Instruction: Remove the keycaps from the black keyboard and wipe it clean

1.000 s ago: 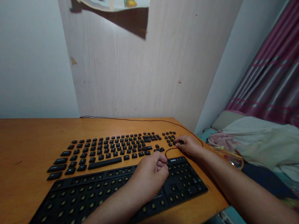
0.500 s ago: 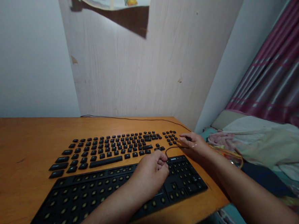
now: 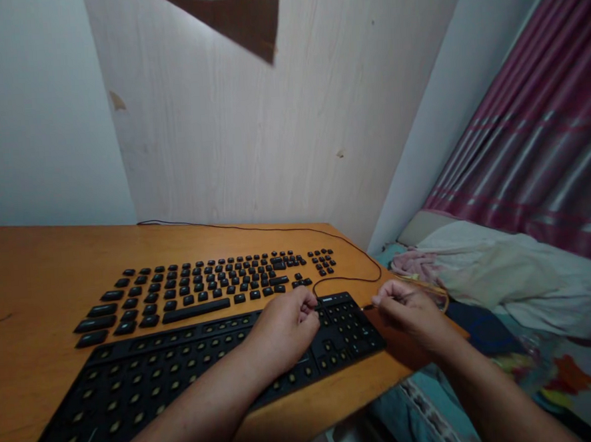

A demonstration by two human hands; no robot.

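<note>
The black keyboard (image 3: 174, 368) lies along the desk's front edge, its keycaps off and its round key seats showing. My left hand (image 3: 287, 328) is closed over its upper edge, beside the point where the cable comes out. Whatever those fingers hold is hidden. To the right of the keyboard, my right hand (image 3: 411, 310) is closed in a pinch. A small, thin dark tip (image 3: 368, 306) pokes out from its fingertips, too small to name. Behind the keyboard, loose black keycaps (image 3: 211, 279) lie in rows, with the long space bar (image 3: 195, 311) nearest.
The thin black cable (image 3: 352, 279) loops from the keyboard to the desk's right side, then runs back along the wall. A wooden desk (image 3: 38, 277) carries everything. Right of it are rumpled bedding (image 3: 503, 268) and a purple curtain (image 3: 535, 126).
My right hand has come away from beside the cable, moved nearer and closed its fingers. The cable's loop now lies in view. My left hand stays at the keyboard; the view has shifted slightly.
</note>
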